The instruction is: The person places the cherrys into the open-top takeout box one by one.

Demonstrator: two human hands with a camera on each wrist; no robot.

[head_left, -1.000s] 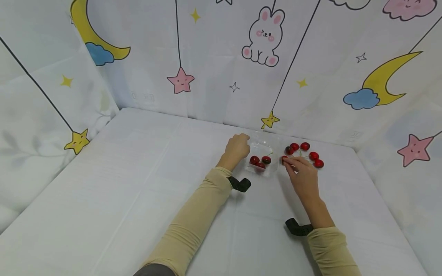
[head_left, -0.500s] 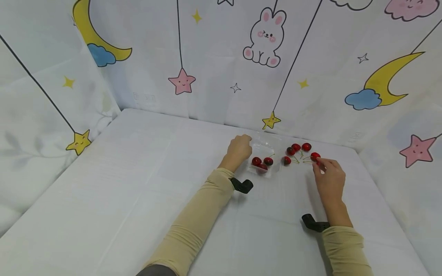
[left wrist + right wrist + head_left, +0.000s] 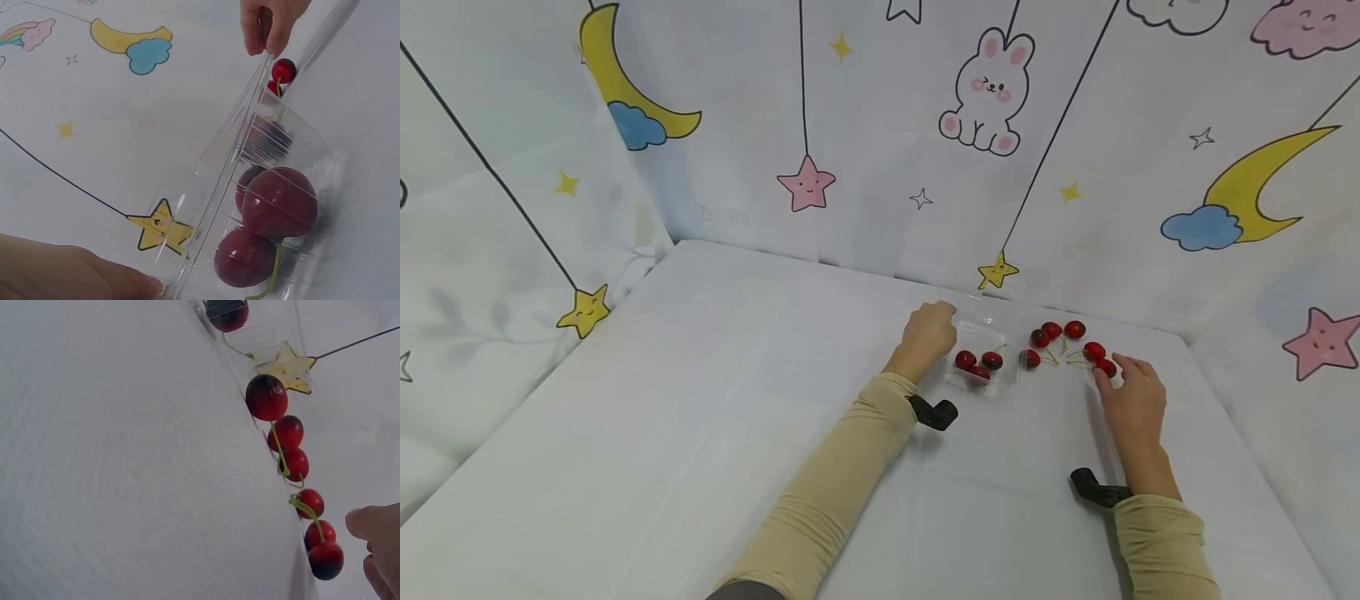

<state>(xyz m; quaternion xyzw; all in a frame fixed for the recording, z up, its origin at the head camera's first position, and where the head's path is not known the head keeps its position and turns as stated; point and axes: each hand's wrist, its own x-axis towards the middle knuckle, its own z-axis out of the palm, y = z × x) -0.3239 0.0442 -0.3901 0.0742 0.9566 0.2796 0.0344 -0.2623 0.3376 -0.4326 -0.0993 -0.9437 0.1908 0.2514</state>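
A clear plastic box (image 3: pixel 979 340) with its lid up stands near the back of the table, with several dark red cherries (image 3: pixel 280 203) inside. My left hand (image 3: pixel 929 330) holds the box at its left edge; the thumb shows against the clear plastic in the left wrist view, while the other fingers are hidden there. To the right of the box, several red cherries with green stems lie in a loose ring. My right hand (image 3: pixel 1135 403) is at the rightmost cherry (image 3: pixel 1106 367), thumb and forefinger spread around it. In the right wrist view, a gap shows between the fingertips and the cherries.
A white cloth covers the table (image 3: pixel 737 375). Behind it rises a white curtain (image 3: pixel 880 225) printed with moons, stars and a rabbit, close to the box and cherries. A black wrist mount (image 3: pixel 934 412) sits on the left sleeve, another (image 3: pixel 1099 488) on the right.
My right hand has let go of a cherry beside the box and moved right to the far cherries, its fingers spreading. My left hand stays at the box. The head view has shifted slightly.
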